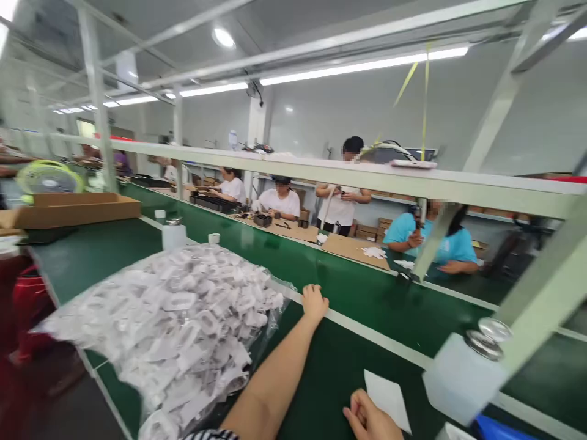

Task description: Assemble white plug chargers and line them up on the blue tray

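White paper sheet (pixel 387 400): lying on the green conveyor belt (pixel 367 305), just beside your right hand (pixel 369 418), which is cut off by the frame, its hold impossible to tell. Your left hand (pixel 314 304): loosely curled, nothing visible in it, on the white edge strip (pixel 367 337), near a clear plastic bag (pixel 160 336) of white moulded pieces. Further: white plastic jar (pixel 463 379), co-workers (pixel 279 205) across the line.
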`<state>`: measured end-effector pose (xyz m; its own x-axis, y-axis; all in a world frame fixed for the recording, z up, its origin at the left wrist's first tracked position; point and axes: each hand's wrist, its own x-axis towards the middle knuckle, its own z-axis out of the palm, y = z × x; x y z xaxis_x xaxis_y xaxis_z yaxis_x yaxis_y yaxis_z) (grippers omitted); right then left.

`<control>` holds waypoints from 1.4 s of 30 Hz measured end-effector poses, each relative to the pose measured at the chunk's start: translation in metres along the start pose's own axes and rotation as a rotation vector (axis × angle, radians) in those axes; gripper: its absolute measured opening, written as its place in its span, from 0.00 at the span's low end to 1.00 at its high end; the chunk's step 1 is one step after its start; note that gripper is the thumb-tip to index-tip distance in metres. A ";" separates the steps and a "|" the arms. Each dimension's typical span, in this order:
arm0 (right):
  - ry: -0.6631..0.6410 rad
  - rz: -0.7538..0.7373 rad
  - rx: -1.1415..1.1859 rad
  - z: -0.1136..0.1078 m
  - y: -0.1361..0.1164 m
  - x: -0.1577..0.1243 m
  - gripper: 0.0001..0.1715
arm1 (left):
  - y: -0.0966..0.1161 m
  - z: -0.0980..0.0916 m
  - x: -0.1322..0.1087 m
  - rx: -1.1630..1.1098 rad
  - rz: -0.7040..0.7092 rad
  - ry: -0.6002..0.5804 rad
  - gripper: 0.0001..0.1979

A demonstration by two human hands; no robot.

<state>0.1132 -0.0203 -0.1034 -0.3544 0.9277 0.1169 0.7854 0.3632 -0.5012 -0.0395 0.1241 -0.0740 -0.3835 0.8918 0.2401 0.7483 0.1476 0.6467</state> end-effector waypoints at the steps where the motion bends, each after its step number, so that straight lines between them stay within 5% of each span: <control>1: 0.002 0.004 -0.018 -0.002 -0.003 -0.001 0.08 | 0.000 0.003 -0.001 0.072 0.011 -0.018 0.17; 9: -0.043 0.033 -0.002 -0.013 -0.010 -0.006 0.08 | -0.006 0.017 0.008 0.273 0.129 -0.256 0.17; 14: -0.050 0.023 0.007 -0.011 -0.008 -0.006 0.08 | -0.005 0.018 0.006 0.309 0.120 -0.232 0.21; 20: -0.043 0.012 -0.001 -0.011 -0.007 -0.006 0.08 | -0.002 0.020 0.004 0.412 -0.104 -0.134 0.32; 34: -0.047 0.004 -0.023 -0.012 -0.009 -0.007 0.08 | -0.001 0.014 0.001 0.366 0.106 -0.192 0.18; 42: -0.054 0.013 -0.029 -0.012 -0.009 -0.007 0.08 | 0.002 0.013 0.000 0.362 0.113 -0.228 0.17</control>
<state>0.1146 -0.0288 -0.0895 -0.3703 0.9268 0.0633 0.8043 0.3539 -0.4774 -0.0308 0.1299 -0.0827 -0.1893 0.9765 0.1032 0.9356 0.1475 0.3206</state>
